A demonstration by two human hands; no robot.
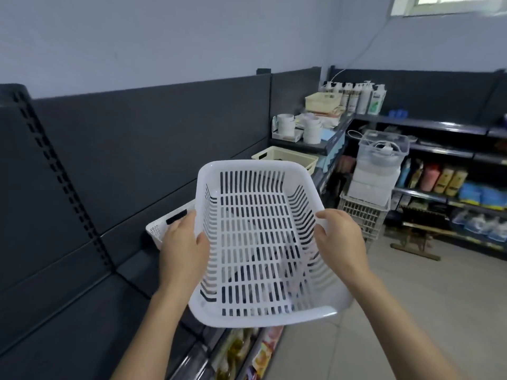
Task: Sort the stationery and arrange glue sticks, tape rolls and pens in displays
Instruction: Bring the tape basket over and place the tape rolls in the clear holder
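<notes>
Both hands hold up a white basket (252,164) with slots, tipped toward the person, over the front edge of a dark shelf (129,267). The left hand (182,248) curls round its left rim. The right hand (341,239) curls round its right rim. A second white basket (156,231) sits on the shelf behind the left hand, and a cream basket (301,155) sits farther along.

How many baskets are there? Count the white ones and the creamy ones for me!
White baskets: 2, the slotted basket gripped by the left hand and right hand, and the small basket behind the left hand.
Cream baskets: 2, the nearer shelf basket and the far basket.
Greyish-white floor crate: 1.
Total: 5.
</notes>
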